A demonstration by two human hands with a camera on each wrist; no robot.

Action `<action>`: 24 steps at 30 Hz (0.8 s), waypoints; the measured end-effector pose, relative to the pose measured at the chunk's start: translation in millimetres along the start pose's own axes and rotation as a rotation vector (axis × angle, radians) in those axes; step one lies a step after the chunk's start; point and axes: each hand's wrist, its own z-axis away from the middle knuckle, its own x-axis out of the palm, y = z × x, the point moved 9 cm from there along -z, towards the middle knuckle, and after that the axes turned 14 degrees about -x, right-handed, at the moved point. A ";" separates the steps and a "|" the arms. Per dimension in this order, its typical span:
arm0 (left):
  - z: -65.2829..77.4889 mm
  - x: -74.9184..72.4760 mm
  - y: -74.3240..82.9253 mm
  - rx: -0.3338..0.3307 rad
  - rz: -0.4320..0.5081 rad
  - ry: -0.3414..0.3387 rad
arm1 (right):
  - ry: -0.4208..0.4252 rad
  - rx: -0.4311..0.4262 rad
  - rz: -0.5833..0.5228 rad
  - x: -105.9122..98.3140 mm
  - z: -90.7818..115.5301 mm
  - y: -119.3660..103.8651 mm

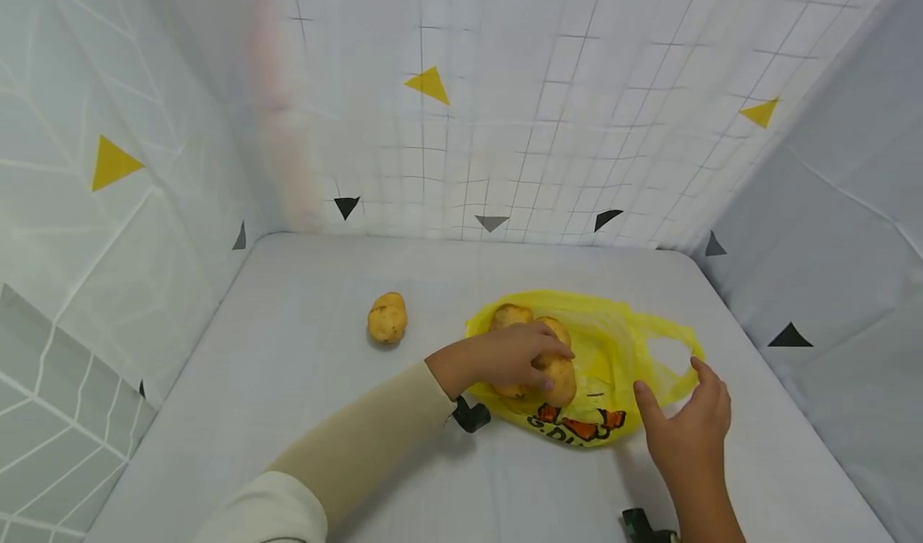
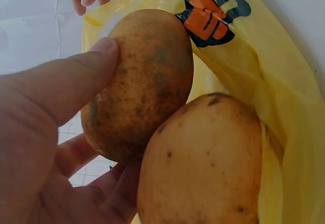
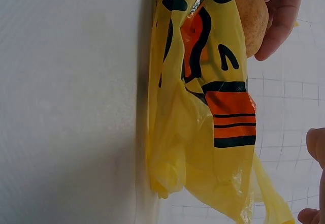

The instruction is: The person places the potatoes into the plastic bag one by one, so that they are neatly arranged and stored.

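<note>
My left hand grips a potato between thumb and fingers, over the yellow plastic bag. Right beside the gripped one, another potato lies against the bag's yellow film. Toward the back of the bag, one more potato shows past my left hand. The bag lies on its side, with orange and black print on its front and a handle loop at the right. My right hand is by that handle loop, thumb and fingers spread apart and nothing between them.
A single potato rests on the white table, left of the bag. White and grey sheet walls with yellow and black triangle markers enclose the table at the back and both sides.
</note>
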 end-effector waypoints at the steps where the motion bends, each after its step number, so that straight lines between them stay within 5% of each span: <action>1: -0.7 1.0 0.6 0.004 -0.007 -0.002 | -0.002 0.000 -0.003 0.5 0.6 0.4; 12: -4.6 17.9 5.4 0.015 -0.049 -0.091 | -0.009 0.028 -0.028 6.0 6.5 9.8; 24: -10.3 24.4 1.4 -0.073 -0.153 -0.137 | -0.033 0.047 -0.057 10.0 3.3 13.3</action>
